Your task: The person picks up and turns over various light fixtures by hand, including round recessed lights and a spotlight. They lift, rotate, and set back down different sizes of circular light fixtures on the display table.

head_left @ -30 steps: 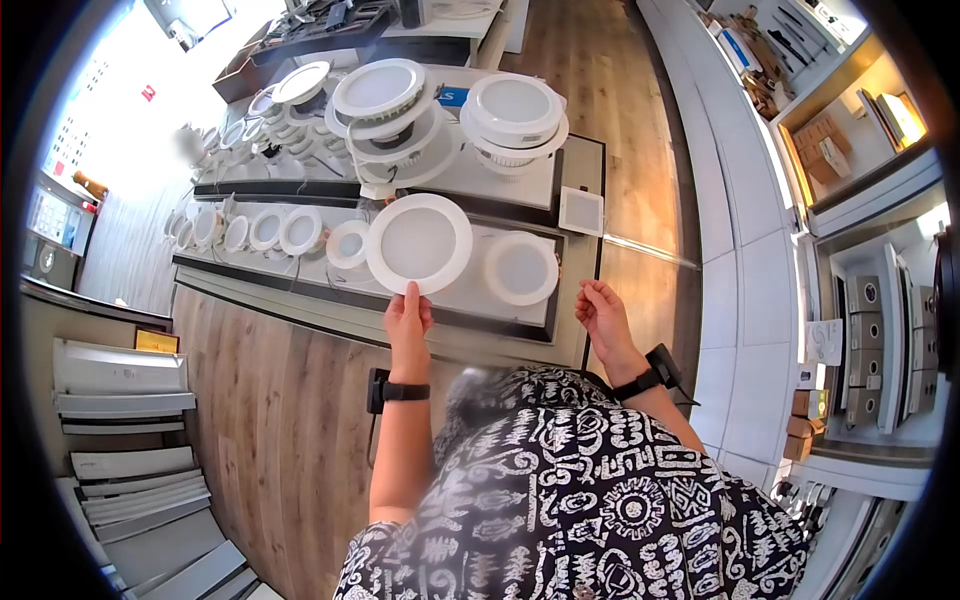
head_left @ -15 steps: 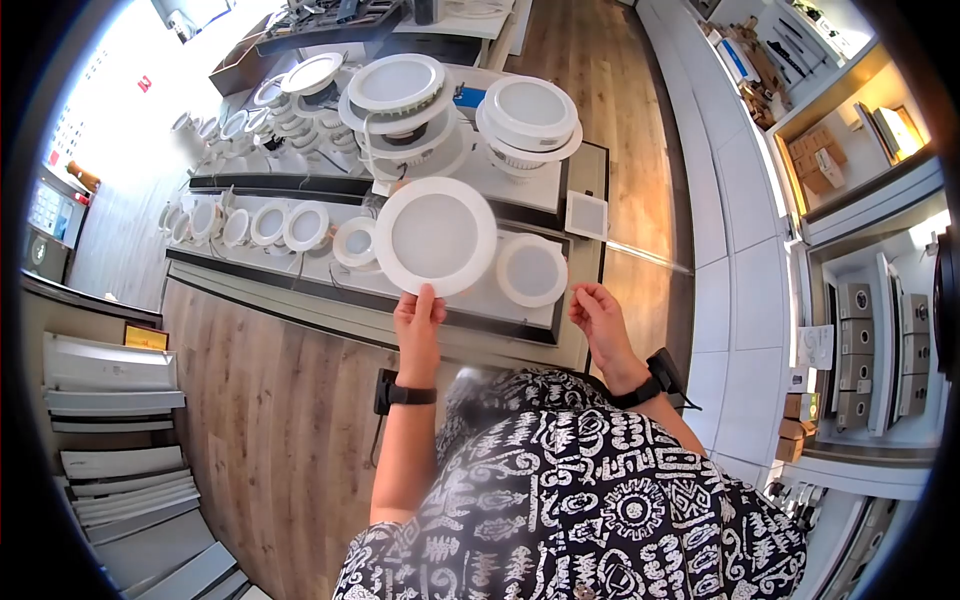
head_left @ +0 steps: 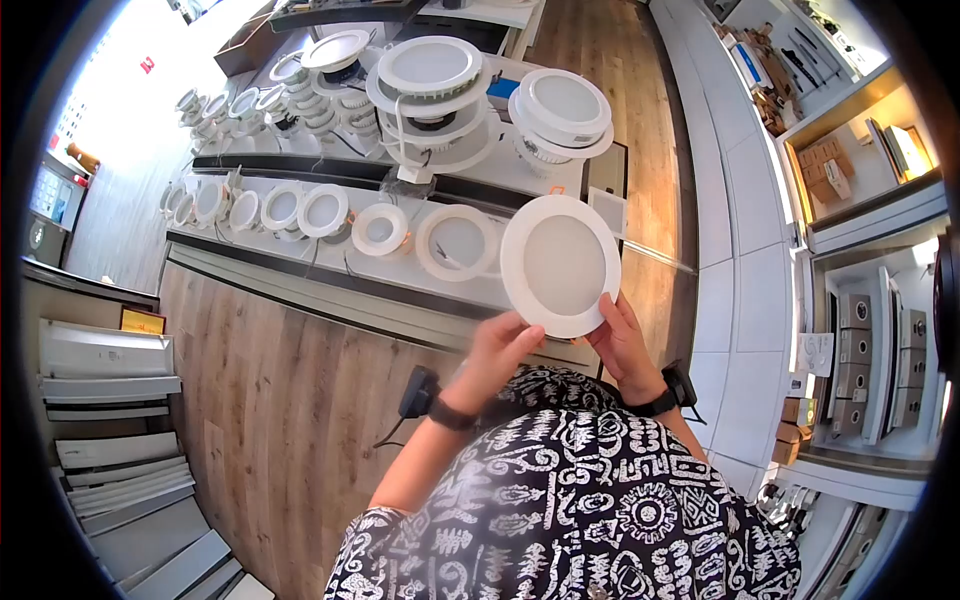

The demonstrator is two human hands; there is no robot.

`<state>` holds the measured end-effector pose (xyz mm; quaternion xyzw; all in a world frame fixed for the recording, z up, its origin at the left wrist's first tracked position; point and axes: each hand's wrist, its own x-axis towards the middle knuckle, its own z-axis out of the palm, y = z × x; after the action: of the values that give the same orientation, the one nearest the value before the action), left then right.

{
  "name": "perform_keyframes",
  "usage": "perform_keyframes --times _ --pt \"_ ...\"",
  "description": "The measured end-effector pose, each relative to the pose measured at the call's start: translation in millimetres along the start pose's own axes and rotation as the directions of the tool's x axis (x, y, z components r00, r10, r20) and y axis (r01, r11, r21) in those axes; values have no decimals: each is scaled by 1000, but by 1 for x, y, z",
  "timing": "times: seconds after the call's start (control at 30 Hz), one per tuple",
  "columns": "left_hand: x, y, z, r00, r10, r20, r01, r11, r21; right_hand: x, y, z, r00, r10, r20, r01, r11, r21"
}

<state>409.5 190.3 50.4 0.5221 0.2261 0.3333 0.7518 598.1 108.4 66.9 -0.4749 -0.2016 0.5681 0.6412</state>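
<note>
I hold a large round white downlight panel point(head_left: 560, 265) up in front of me with both hands. My left hand point(head_left: 497, 352) grips its lower left rim. My right hand point(head_left: 622, 345) grips its lower right rim. Both wrists wear black bands. Below the panel lies a display shelf point(head_left: 300, 262) with a row of smaller round white downlights, the nearest one point(head_left: 456, 242) just left of the held panel.
Bigger round lamps point(head_left: 430, 75) are stacked on the upper tier behind, another point(head_left: 561, 108) to its right. A small square light point(head_left: 607, 212) sits at the shelf's right end. White cabinets and shelves point(head_left: 860, 300) line the right. Wooden floor point(head_left: 290, 400) runs below; stacked white panels point(head_left: 110, 440) lie at left.
The panel has moved right, off its place in the row, and my right hand has taken hold of it too. A smaller downlight now shows where the panel was.
</note>
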Motion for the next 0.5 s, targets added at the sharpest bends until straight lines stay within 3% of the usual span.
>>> perform_keyframes --times 0.1,0.13,0.17,0.23,0.33,0.5 --pt "2 -23 -34 984 -45 -170 42 999 -24 0 9 -8 999 13 -39 -9 994 111" --pt "5 -29 -42 900 -119 -420 43 982 -187 0 8 -3 996 -6 -85 19 988 156" --pt "10 -51 -64 847 -107 -521 -36 966 -256 1 8 0 991 -25 -132 51 979 199" --pt "18 -51 -81 641 -205 -739 -93 935 -341 -1 8 -3 987 -34 -160 67 975 210" --pt "27 -40 -94 692 -297 -658 53 930 -364 -2 8 -4 981 -18 -193 64 971 232" --pt "48 -62 -105 740 -225 -634 24 951 -309 -10 16 -3 977 -46 -208 94 969 230"
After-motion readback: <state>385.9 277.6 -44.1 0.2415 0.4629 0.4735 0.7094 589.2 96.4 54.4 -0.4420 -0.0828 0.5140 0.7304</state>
